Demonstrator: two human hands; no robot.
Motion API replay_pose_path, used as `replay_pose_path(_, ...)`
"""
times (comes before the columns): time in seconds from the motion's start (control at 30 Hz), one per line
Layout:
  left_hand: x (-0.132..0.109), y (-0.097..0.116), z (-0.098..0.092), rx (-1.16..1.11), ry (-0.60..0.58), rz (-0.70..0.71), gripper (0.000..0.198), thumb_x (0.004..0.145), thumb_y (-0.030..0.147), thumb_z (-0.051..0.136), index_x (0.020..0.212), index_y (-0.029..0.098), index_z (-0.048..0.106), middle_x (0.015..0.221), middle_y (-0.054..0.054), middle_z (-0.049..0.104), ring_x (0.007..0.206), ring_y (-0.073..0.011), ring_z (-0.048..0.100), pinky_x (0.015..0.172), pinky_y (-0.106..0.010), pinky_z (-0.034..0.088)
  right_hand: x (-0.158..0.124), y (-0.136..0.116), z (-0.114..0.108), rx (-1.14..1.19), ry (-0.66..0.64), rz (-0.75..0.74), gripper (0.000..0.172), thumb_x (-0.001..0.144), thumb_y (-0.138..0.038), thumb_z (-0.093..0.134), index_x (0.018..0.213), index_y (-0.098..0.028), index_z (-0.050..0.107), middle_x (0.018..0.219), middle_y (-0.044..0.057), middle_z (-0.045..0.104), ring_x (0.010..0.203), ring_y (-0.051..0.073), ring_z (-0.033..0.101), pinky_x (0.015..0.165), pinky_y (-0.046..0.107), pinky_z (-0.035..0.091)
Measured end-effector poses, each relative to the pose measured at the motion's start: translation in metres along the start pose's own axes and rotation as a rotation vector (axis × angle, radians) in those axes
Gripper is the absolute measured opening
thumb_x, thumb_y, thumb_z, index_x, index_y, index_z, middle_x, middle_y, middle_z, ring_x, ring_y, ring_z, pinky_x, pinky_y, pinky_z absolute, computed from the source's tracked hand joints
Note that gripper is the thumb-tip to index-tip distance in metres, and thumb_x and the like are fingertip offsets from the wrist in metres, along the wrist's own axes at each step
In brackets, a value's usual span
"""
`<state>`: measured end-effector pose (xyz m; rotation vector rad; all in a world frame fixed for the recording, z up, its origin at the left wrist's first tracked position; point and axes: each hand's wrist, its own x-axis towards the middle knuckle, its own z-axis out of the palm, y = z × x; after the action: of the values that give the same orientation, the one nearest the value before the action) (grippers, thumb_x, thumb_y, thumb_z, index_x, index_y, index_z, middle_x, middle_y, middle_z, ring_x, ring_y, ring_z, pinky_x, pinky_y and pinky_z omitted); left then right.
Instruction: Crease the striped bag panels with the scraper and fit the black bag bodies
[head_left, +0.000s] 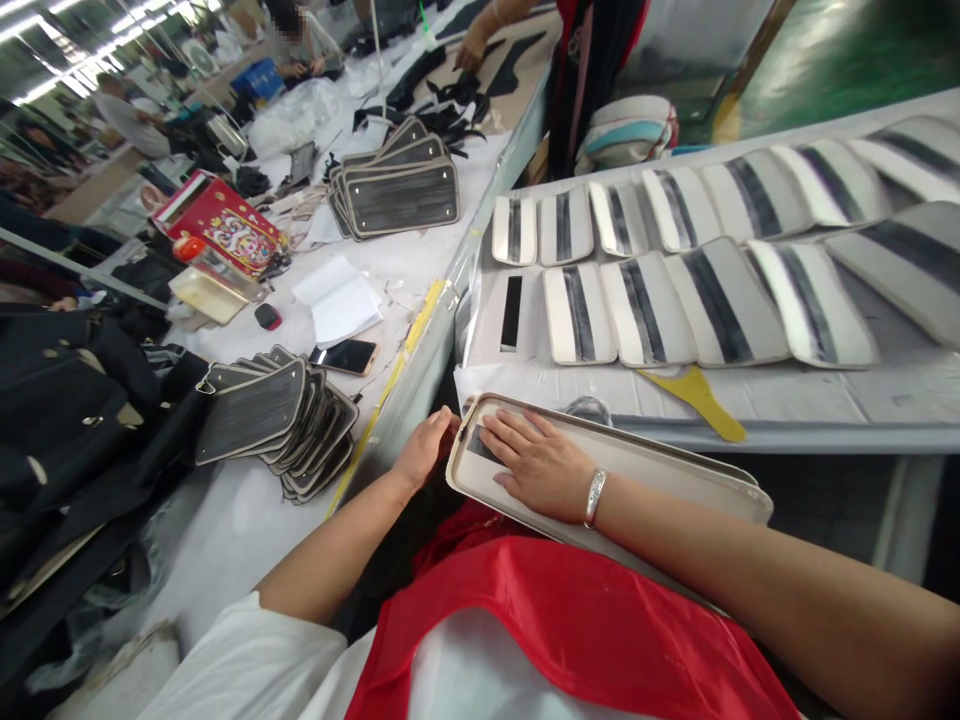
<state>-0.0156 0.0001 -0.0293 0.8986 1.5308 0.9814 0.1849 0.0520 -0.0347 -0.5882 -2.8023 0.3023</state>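
A long beige panel [660,470] with rounded corners and a raised rim lies at a slant in front of my body. My right hand [536,460], with a silver bracelet at its wrist, rests flat on the panel's left part, fingers stretched out. Under those fingertips shows part of a dark strip [480,445]. At the panel's left end, my left hand [429,448] is closed around the edge; some of its fingers are hidden. Just beyond, on the right table, beige panels with dark stripes [652,310] lie in two overlapping rows.
A yellow scraper-like tool [697,400] lies at the right table's near edge. On the left table [225,540] are stacked dark panels [262,410], a phone [345,356], white paper [337,300] and a red box [221,225]. Other people are at work farther back.
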Motion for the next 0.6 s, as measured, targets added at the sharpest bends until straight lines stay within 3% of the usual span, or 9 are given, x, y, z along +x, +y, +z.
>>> replay_pose_path(0.27, -0.022, 0.009, 0.008, 0.366, 0.171, 0.045, 0.028, 0.075, 0.038, 0.06, 0.086, 0.013, 0.068, 0.08, -0.004, 0.068, 0.074, -0.0173, 0.06, 0.065, -0.023, 0.044, 0.0, 0.0, -0.001, 0.004, 0.009, -0.007, 0.052, 0.086, -0.039, 0.044, 0.132, -0.014, 0.044, 0.14, 0.008, 0.04, 0.13, 0.024, 0.033, 0.106, 0.041, 0.021)
replay_pose_path(0.47, -0.026, 0.008, 0.01, 0.52, 0.176, 0.126, 0.027, 0.078, 0.033, 0.057, 0.093, 0.015, 0.07, 0.081, -0.004, 0.069, 0.074, -0.017, 0.059, 0.063, -0.023, 0.042, -0.001, 0.0, -0.001, -0.005, -0.001, -0.01, 0.052, 0.087, -0.04, 0.043, 0.132, -0.014, 0.044, 0.141, 0.007, 0.038, 0.13, 0.024, 0.032, 0.107, 0.042, 0.021)
replay_pose_path(0.6, -0.029, 0.009, 0.012, 0.661, 0.235, 0.184, 0.029, 0.083, 0.037, 0.05, 0.085, 0.016, 0.071, 0.075, -0.003, 0.068, 0.067, -0.015, 0.058, 0.061, -0.023, 0.039, -0.001, -0.001, -0.003, -0.009, -0.025, -0.001, 0.052, 0.087, -0.04, 0.043, 0.132, -0.014, 0.044, 0.141, 0.007, 0.038, 0.131, 0.024, 0.032, 0.107, 0.042, 0.021)
